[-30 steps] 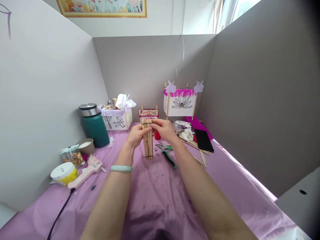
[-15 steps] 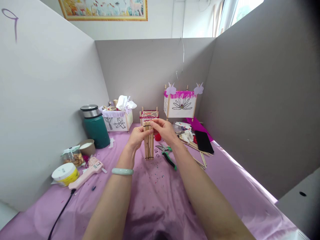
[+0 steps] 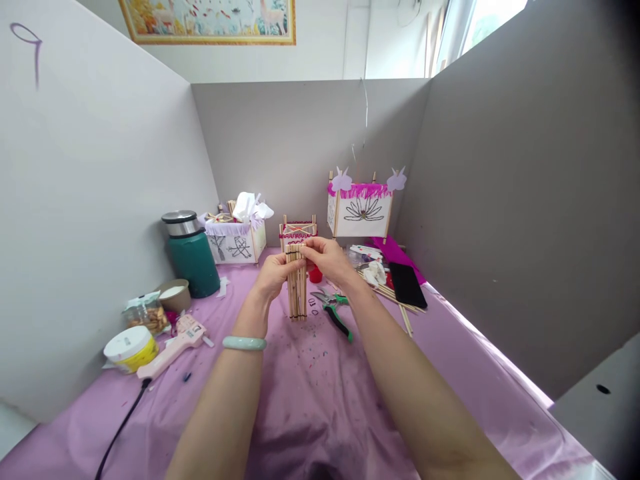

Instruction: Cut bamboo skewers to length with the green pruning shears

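Note:
A frame of thin wooden sticks (image 3: 297,293) stands upright on the purple cloth, with dark bands around its top and bottom. My left hand (image 3: 273,275) grips its upper left side between thumb and fingers. At the top right corner my right hand (image 3: 325,259) pinches the frame; its fingertips are partly hidden. Just right of the frame lie green-handled pruning shears (image 3: 336,319) and a few small black rings (image 3: 313,303). Behind my hands sits a red container (image 3: 315,275), partly covered by my right hand.
At left stand a teal bottle (image 3: 193,260), a white-lidded tub (image 3: 131,348) and a pink glue gun (image 3: 173,350) with its cord. Decorated boxes (image 3: 235,245), (image 3: 364,217) stand at the back. A black phone (image 3: 408,285) and loose sticks (image 3: 406,319) lie right. Grey partitions (image 3: 310,133) enclose the table.
Both hands keep hold of the stick frame in nearly the same place. The view has shifted very slightly.

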`<state>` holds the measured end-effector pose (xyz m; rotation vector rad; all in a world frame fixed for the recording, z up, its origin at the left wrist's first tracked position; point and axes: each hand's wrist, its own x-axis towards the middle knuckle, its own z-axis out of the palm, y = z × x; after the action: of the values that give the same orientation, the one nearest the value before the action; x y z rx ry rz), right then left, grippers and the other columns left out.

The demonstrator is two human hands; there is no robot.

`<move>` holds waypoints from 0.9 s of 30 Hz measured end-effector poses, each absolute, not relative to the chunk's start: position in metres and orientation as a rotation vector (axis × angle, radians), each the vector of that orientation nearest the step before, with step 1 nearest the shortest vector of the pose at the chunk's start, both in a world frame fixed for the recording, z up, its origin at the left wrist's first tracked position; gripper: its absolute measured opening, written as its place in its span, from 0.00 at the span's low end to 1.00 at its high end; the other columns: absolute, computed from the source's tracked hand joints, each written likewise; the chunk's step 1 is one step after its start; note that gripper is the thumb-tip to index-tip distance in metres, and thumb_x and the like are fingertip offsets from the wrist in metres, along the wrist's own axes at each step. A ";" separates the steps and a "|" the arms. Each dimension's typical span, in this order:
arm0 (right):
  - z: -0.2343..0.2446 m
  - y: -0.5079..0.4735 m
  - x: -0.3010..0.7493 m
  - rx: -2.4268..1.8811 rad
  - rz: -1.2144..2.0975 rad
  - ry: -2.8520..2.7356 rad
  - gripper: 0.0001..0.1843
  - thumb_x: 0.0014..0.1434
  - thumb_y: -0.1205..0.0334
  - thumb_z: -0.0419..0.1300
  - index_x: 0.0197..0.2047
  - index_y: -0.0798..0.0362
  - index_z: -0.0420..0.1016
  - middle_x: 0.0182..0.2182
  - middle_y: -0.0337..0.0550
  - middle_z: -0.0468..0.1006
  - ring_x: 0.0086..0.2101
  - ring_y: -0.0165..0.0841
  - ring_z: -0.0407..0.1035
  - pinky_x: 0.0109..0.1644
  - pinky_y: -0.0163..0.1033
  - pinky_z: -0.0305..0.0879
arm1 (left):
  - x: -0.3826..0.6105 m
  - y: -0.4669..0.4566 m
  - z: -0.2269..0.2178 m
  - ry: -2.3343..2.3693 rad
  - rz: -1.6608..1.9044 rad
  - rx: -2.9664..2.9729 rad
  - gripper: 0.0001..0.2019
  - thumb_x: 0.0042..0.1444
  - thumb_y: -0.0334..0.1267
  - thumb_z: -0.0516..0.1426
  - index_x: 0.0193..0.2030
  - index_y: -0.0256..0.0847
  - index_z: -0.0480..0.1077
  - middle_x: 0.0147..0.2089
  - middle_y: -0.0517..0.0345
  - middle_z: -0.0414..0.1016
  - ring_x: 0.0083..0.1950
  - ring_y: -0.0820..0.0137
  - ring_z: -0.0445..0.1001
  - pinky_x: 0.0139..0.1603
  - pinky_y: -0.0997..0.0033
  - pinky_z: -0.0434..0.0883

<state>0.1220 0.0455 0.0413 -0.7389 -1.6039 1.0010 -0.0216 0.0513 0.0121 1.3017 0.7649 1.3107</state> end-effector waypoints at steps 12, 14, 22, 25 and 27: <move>0.049 0.047 0.125 -0.739 1.085 -1.671 0.08 0.49 0.59 0.62 0.26 0.55 0.72 0.20 0.35 0.69 0.22 0.26 0.62 0.25 0.31 0.61 | -0.021 0.052 0.011 0.777 1.282 1.324 0.18 0.34 0.43 0.70 0.31 0.32 0.77 0.29 0.50 0.79 0.32 0.63 0.77 0.41 0.59 0.73; 0.050 0.049 0.127 -0.740 1.134 -1.678 0.09 0.50 0.58 0.62 0.29 0.55 0.73 0.22 0.36 0.71 0.23 0.27 0.64 0.26 0.32 0.63 | -0.022 0.051 0.012 0.769 1.275 1.308 0.20 0.33 0.43 0.71 0.32 0.32 0.77 0.29 0.49 0.79 0.34 0.61 0.78 0.42 0.57 0.73; 0.044 0.048 0.123 -0.729 1.088 -1.618 0.10 0.54 0.55 0.60 0.33 0.54 0.71 0.28 0.39 0.74 0.27 0.28 0.67 0.28 0.33 0.67 | -0.025 0.054 0.012 0.761 1.280 1.279 0.21 0.34 0.43 0.70 0.34 0.32 0.77 0.30 0.48 0.79 0.35 0.59 0.78 0.42 0.56 0.73; 0.049 0.047 0.122 -0.798 0.950 -1.702 0.08 0.54 0.57 0.59 0.31 0.54 0.70 0.24 0.36 0.70 0.24 0.27 0.64 0.25 0.31 0.62 | -0.025 0.054 0.013 0.784 1.282 1.279 0.20 0.34 0.42 0.71 0.32 0.32 0.77 0.29 0.49 0.79 0.32 0.61 0.78 0.41 0.57 0.73; 0.055 0.047 0.122 -0.836 0.852 -1.785 0.07 0.54 0.59 0.58 0.29 0.54 0.69 0.21 0.34 0.67 0.22 0.26 0.61 0.24 0.31 0.59 | -0.024 0.053 0.013 0.793 1.282 1.295 0.19 0.34 0.42 0.71 0.31 0.31 0.77 0.28 0.49 0.79 0.31 0.62 0.77 0.40 0.58 0.73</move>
<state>0.1218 0.0467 0.0552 -0.8362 -1.7848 0.8516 -0.0241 0.0532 0.0134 1.2952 0.7930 1.2819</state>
